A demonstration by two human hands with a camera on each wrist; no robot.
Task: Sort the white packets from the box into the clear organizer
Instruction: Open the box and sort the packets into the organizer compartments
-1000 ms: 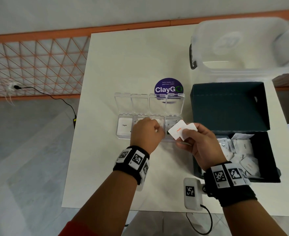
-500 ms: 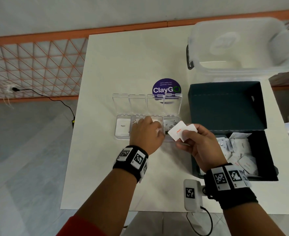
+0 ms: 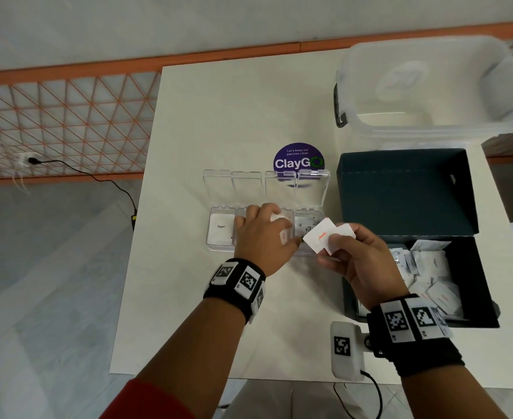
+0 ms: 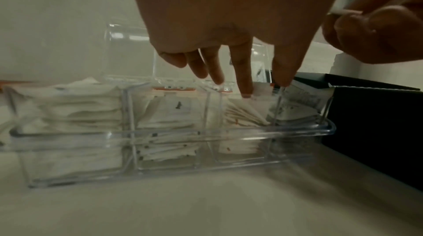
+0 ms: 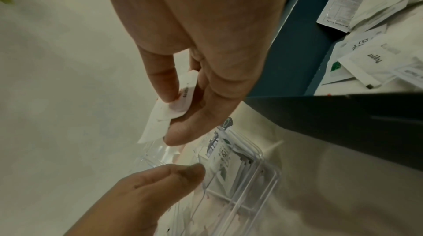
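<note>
The clear organizer [image 3: 220,247] lies mid-table with its lid [image 3: 219,189] folded back, and several white packets fill its compartments. My left hand [image 3: 264,234] hovers over the middle compartments. Its straight fingers [image 4: 245,84] press down on the packets in the third compartment [image 4: 242,115]. Just right of the organizer, my right hand [image 3: 355,258] pinches two white packets [image 3: 321,237], one printed in red, between thumb and fingers [image 5: 174,80]. The dark box [image 3: 476,282] to the right holds a loose heap of white packets [image 3: 430,267].
A large translucent tub [image 3: 430,86] stands at the back right, behind the box's raised lid [image 3: 406,189]. A purple round ClayGo sticker [image 3: 298,160] lies behind the organizer. A white tagged device [image 3: 346,349] with a cable sits at the front edge.
Both hands stay almost where they were. The left fingers remain in the organizer, and the right hand still holds the two packets. The view has shifted slightly.
</note>
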